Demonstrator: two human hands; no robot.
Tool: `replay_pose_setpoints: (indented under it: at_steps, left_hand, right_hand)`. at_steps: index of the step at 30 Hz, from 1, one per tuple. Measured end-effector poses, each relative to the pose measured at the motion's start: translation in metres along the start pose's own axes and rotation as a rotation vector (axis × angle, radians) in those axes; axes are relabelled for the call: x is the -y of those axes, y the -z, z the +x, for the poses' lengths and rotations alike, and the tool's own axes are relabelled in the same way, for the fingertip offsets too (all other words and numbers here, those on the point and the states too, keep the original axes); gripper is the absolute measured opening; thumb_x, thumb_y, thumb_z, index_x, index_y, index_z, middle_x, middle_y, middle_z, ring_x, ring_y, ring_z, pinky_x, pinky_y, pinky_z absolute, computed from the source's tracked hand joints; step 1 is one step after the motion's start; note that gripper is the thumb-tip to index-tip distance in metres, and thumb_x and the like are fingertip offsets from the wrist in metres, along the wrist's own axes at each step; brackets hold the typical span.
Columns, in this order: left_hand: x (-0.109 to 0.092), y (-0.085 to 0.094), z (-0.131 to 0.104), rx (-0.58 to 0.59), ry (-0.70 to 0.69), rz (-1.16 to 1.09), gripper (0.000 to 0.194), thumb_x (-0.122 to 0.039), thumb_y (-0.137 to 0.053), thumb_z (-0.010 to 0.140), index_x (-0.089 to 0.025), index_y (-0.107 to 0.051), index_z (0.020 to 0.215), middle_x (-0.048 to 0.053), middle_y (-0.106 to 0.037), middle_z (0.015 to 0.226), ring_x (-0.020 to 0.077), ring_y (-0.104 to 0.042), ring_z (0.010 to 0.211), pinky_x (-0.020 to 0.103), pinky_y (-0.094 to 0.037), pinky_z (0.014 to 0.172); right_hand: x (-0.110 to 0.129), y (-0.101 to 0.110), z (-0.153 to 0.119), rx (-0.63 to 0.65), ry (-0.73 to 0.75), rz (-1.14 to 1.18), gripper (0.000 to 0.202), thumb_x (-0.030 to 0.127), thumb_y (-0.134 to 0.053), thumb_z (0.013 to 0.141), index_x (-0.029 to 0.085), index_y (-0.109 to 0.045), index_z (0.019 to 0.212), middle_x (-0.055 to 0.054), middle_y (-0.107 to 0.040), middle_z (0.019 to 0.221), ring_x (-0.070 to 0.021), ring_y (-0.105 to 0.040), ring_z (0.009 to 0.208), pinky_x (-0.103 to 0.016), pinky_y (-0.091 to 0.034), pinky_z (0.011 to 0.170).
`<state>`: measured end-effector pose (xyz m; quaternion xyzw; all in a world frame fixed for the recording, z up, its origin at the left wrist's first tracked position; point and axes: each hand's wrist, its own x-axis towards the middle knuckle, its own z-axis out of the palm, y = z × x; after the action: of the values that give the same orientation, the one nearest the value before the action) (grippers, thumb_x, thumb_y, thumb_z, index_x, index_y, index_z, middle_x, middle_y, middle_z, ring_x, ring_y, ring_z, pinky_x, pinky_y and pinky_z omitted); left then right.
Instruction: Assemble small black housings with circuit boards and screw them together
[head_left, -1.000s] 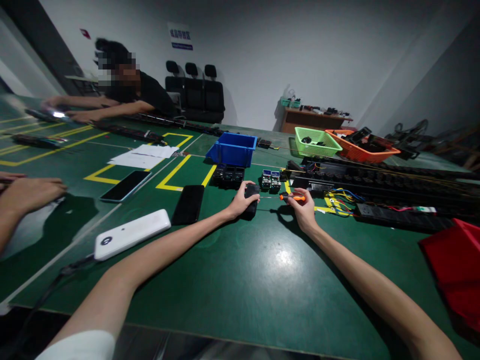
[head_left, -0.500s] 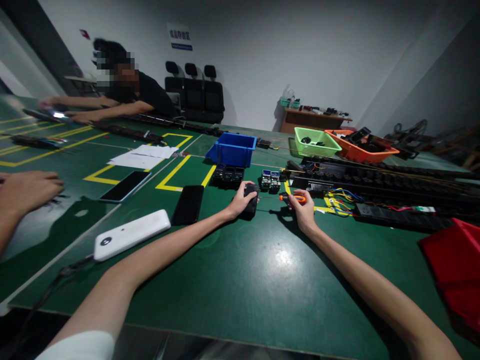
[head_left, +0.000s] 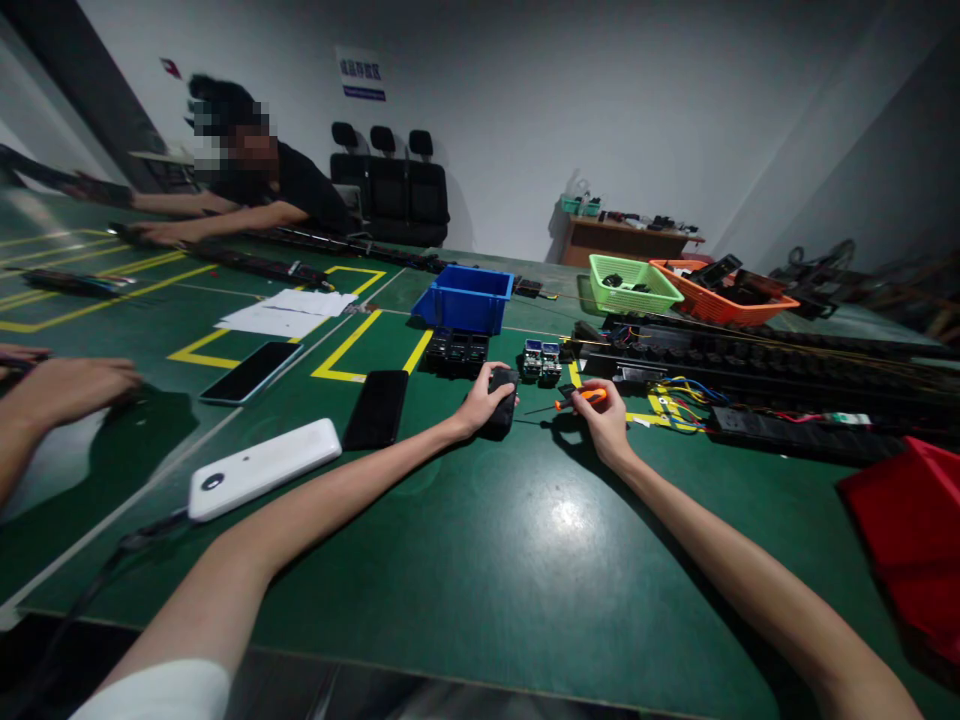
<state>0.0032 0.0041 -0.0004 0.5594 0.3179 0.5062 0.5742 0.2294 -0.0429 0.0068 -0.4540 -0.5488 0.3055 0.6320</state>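
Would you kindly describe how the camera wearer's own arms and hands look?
The left hand and right hand are ungloved, and both forearms are bare, with no watch visible. A plain white sleeve shows on the left upper arm; none shows on the right.

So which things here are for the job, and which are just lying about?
Seemingly for the job:
orange-handled screwdriver, in the right hand
black block, in the left hand

Probably just lying about:
black smartphone
blue-edged smartphone
white cabled device
paper sheets

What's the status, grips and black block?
Left grip: holding black block. Right grip: orange screwdriver, tip apart from block. Two small modules just beyond, clear of the screwdriver.
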Motion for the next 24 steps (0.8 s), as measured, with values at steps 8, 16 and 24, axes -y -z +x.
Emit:
replay_pose_setpoints:
  at_steps: [8,16,24]
  left_hand:
    - [-0.0004,0.0,-0.0013,0.011,-0.015,0.015,0.044,-0.035,-0.064,0.079,-0.023,-0.041,0.116,0.001,-0.055,0.092,0.0141,-0.065,0.067,0.029,-0.052,0.06]
    - [0.0008,0.0019,-0.0035,-0.03,-0.128,0.198,0.058,-0.032,-0.077,0.07,-0.022,-0.047,0.118,0.003,-0.057,0.101,0.0151,-0.062,0.084,0.035,-0.051,0.083]
    - [-0.0052,-0.0002,-0.007,0.009,-0.234,0.304,0.057,-0.033,-0.076,0.07,-0.022,-0.046,0.118,0.002,-0.054,0.098,0.0155,-0.057,0.085,0.03,-0.048,0.08]
  right_hand:
    - [-0.008,0.0017,0.0034,-0.08,-0.062,0.05,0.033,0.042,-0.071,0.075,0.022,-0.055,0.096,0.001,-0.065,0.08,-0.0133,-0.061,0.064,-0.028,-0.052,0.062]
    - [-0.008,0.003,0.0041,-0.069,-0.136,0.098,0.034,0.045,-0.066,0.078,0.025,-0.052,0.101,0.005,-0.059,0.067,-0.0109,-0.053,0.05,-0.021,-0.039,0.043]
    - [-0.0026,-0.0007,-0.0004,0.183,-0.094,-0.046,0.026,0.042,-0.065,0.08,0.023,-0.058,0.096,0.007,-0.048,0.055,-0.0104,-0.043,0.047,-0.023,-0.035,0.046]
